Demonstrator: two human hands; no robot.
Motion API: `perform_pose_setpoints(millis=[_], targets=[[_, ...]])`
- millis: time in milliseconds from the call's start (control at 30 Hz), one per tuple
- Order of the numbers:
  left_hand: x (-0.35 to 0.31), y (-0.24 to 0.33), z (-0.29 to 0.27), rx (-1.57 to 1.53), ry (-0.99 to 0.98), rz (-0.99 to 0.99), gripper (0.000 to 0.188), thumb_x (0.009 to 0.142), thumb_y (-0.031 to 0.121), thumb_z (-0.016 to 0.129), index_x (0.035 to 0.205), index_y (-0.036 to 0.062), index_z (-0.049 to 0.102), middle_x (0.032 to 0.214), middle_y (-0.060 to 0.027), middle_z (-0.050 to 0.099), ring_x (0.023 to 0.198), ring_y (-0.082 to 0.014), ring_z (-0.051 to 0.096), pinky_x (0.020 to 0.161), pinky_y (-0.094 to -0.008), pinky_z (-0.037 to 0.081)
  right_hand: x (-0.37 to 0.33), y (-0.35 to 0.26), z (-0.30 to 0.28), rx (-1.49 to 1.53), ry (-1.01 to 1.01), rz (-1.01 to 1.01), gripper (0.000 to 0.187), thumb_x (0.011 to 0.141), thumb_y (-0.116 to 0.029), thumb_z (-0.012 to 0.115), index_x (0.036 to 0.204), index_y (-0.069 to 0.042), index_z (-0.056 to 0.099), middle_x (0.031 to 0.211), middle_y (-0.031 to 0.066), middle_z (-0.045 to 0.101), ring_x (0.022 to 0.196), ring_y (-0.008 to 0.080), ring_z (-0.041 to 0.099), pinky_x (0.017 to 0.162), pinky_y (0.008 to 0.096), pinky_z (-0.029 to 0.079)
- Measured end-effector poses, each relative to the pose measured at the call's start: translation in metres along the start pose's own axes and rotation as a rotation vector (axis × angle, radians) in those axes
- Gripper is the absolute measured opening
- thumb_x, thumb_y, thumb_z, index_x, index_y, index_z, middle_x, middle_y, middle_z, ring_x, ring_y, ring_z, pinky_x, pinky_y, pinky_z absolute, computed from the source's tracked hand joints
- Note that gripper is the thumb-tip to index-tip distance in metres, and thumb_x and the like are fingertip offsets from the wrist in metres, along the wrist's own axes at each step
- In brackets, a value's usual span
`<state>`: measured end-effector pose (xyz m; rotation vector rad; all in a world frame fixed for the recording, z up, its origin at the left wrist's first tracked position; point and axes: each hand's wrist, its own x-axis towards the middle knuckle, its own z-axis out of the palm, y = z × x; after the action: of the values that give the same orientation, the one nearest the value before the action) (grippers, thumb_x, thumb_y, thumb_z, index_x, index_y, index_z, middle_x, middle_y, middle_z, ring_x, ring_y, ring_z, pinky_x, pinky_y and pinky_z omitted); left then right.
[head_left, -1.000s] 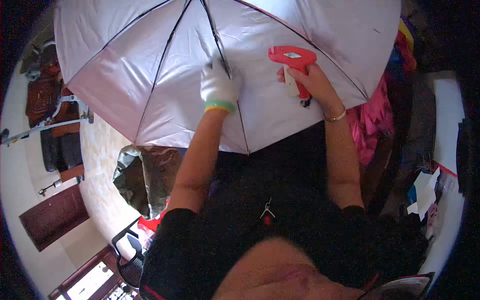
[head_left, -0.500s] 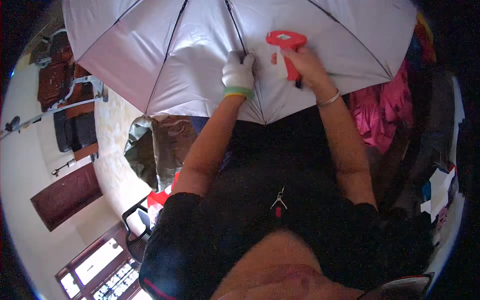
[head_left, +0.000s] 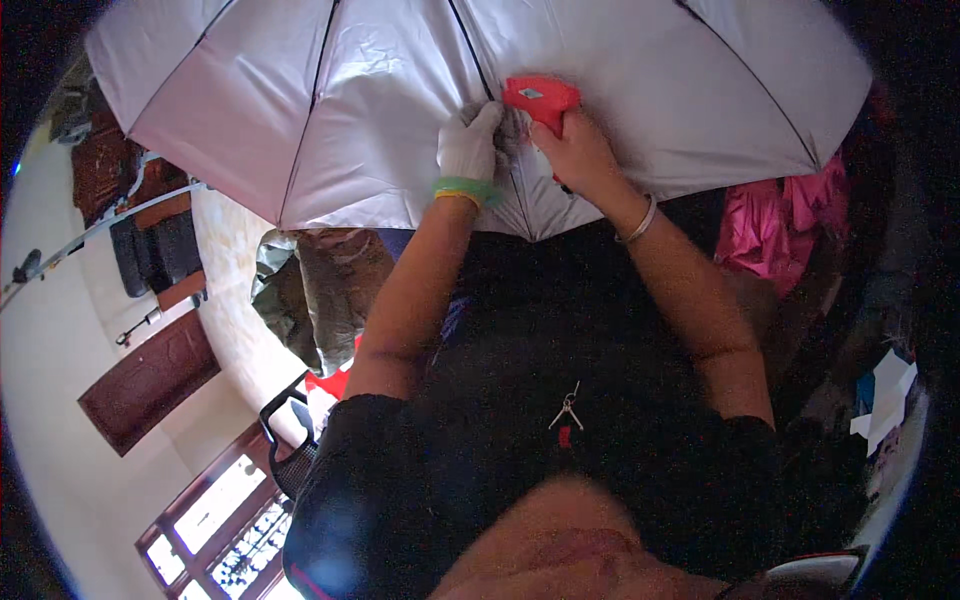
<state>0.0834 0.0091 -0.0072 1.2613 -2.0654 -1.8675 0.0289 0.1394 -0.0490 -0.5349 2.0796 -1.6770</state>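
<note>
A silver-lined umbrella (head_left: pixel 380 130) spreads wide across the top of the view, with thin black ribs running through its fabric. My left hand (head_left: pixel 470 145), in a white knit glove with a green and yellow cuff, has its fingers closed around one of the ribs and the fabric there. A red gun-shaped hand tool (head_left: pixel 541 96) with a pale patch on its top is gripped in my bare right hand (head_left: pixel 580 155). The tool's front end is right beside my gloved fingers. What lies between that end and the rib is hidden.
Pink shiny fabric (head_left: pixel 765 235) hangs beyond the umbrella's right edge. Olive and brown cloth (head_left: pixel 330 290) lies below its left side, near a black mesh chair (head_left: pixel 290 440). White sheets (head_left: pixel 885 400) stand at the far right. A dark red door (head_left: pixel 150 380) shows at the left.
My right hand has brought the red tool left and slightly down, up to my gloved left hand. The left hand keeps its hold on the rib. The view has shifted a little.
</note>
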Motion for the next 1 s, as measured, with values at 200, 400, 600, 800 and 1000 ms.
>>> perform_pose_setpoints(millis=[200, 400, 600, 800, 1000], targets=[[0.019, -0.025, -0.011, 0.082, 0.056, 0.074, 0.034, 0.086, 0.029, 0.057, 0.099, -0.0013, 0.062, 0.072, -0.0022, 0.062, 0.055, -0.0088, 0.053, 0.049, -0.0229, 0.042, 0.003, -0.001, -0.004, 0.019, -0.121, 0.079, 0.033, 0.083, -0.023, 0.055, 0.109, -0.003, 0.057, 0.088, 0.0117, 0.063, 0.082, 0.0220, 0.061, 0.075, 0.0355, 0.046], [-0.003, 0.007, -0.002, 0.069, 0.039, 0.037, 0.035, 0.083, 0.028, 0.057, 0.093, -0.0045, 0.063, 0.080, -0.0066, 0.064, 0.069, -0.0116, 0.057, 0.065, -0.0271, 0.046, 0.009, -0.002, -0.011, 0.125, -0.139, 0.138, 0.027, 0.084, -0.022, 0.059, 0.102, -0.001, 0.060, 0.081, 0.0103, 0.065, 0.074, 0.0188, 0.064, 0.065, 0.0329, 0.050], [0.005, -0.008, -0.004, 0.047, 0.069, 0.193, 0.026, 0.083, 0.024, 0.056, 0.087, -0.0011, 0.062, 0.070, -0.0035, 0.060, 0.061, -0.0109, 0.053, 0.057, -0.0252, 0.042, 0.012, -0.013, -0.009, 0.474, -0.234, 0.365, 0.026, 0.087, -0.023, 0.060, 0.100, 0.000, 0.060, 0.081, 0.0091, 0.065, 0.066, 0.0168, 0.065, 0.058, 0.0293, 0.052], [0.003, 0.000, -0.016, -0.144, -0.152, -0.070, 0.022, 0.089, 0.027, 0.054, 0.086, 0.0055, 0.057, 0.063, 0.0023, 0.052, 0.045, -0.0059, 0.042, 0.038, -0.0203, 0.031, 0.009, -0.015, -0.013, 0.541, -0.229, 0.387, 0.031, 0.087, -0.026, 0.060, 0.105, -0.001, 0.059, 0.081, 0.0089, 0.065, 0.068, 0.0170, 0.065, 0.060, 0.0292, 0.052], [0.003, -0.002, -0.017, -0.109, -0.134, -0.065, 0.021, 0.089, 0.027, 0.054, 0.084, 0.0066, 0.056, 0.062, 0.0023, 0.050, 0.045, -0.0062, 0.042, 0.039, -0.0202, 0.031, 0.008, -0.013, -0.012, 0.436, -0.255, 0.380, 0.029, 0.087, -0.025, 0.059, 0.104, -0.001, 0.059, 0.079, 0.0081, 0.066, 0.068, 0.0164, 0.065, 0.060, 0.0286, 0.052]])
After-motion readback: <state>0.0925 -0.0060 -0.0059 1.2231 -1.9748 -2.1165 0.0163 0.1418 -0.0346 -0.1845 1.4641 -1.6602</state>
